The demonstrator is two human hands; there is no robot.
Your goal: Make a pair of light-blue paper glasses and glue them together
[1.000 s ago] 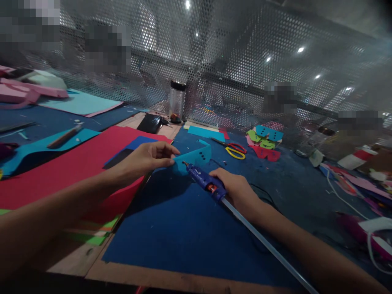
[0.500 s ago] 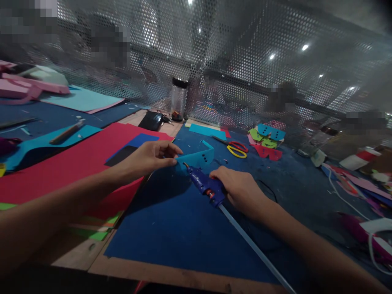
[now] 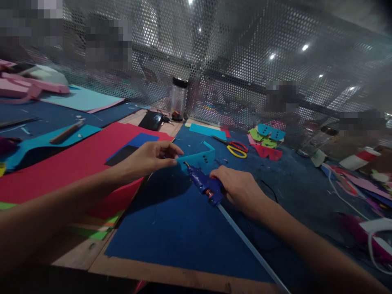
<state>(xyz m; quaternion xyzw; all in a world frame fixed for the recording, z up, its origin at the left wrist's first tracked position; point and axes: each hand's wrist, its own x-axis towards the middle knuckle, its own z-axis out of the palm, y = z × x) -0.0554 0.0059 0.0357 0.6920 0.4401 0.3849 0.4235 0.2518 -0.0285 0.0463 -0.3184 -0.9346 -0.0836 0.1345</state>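
Observation:
My left hand (image 3: 156,156) pinches one end of a folded light-blue paper piece (image 3: 199,158) between thumb and fingers. Small black dots mark its side, and its far end bends back. My right hand (image 3: 235,184) is wrapped round a dark blue glue gun (image 3: 203,181). The gun's nozzle points up and left, at the paper close to my left thumb; whether it touches cannot be made out. A long whitish glue stick (image 3: 248,243) sticks out of the gun's back and runs toward the lower right. Under both hands lies a dark blue sheet (image 3: 177,228).
Red and yellow scissors (image 3: 235,149) lie beyond my hands, near a pile of cut, dotted paper shapes (image 3: 266,141). Red sheets (image 3: 85,159) spread to the left. A black-lidded jar (image 3: 178,100) stands at the back before a perforated metal screen (image 3: 232,53). Another glue gun (image 3: 361,234) lies at right.
The light-blue paper has shifted very slightly, and the glue stick's rear end has swung a little left. Both hands keep nearly the same place and grip.

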